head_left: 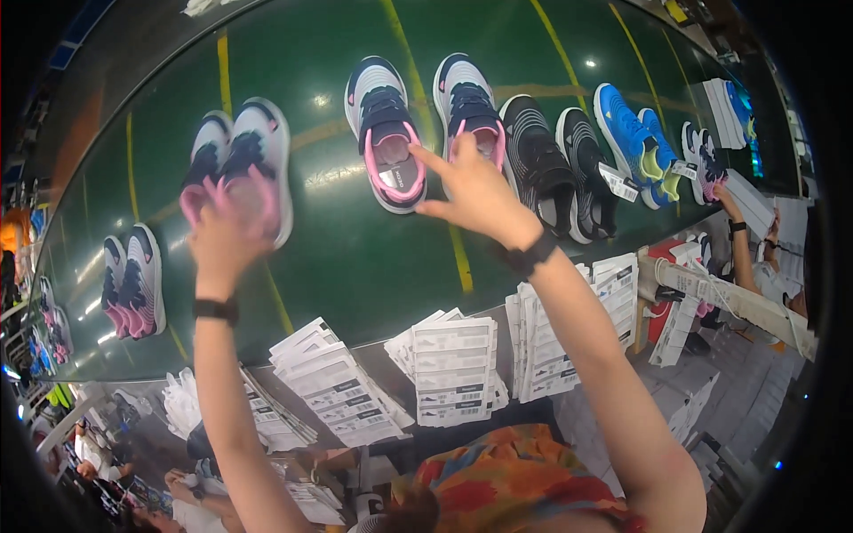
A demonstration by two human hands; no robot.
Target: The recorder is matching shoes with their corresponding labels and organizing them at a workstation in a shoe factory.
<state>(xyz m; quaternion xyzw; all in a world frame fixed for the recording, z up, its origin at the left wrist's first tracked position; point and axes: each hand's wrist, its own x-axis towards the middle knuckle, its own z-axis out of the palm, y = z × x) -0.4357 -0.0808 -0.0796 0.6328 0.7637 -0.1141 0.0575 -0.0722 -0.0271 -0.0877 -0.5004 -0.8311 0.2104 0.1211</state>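
My left hand (pixel 227 240), blurred by motion, is closed on the heels of a pair of navy, white and pink sneakers (pixel 253 147) at left, its fingers at their pink-lined openings. My right hand (pixel 484 195) has its thumb and index finger spread, over the middle pair of the same kind. Its index fingertip is by the opening of that pair's left sneaker (pixel 380 98). The other fingers partly cover the opening of the right sneaker (pixel 464 84), and I cannot tell whether they touch it. Both middle sneakers stand upright, toes away from me.
The sneakers stand on a green belt (pixel 338 258) with yellow lines. Black sneakers (pixel 533 133) and blue sneakers (pixel 622 133) with tags are at right; another navy-pink pair (pixel 133 280) is at left. Stacks of printed cards (pixel 453 355) line the near edge. A co-worker's hand (pixel 729 204) reaches in at right.
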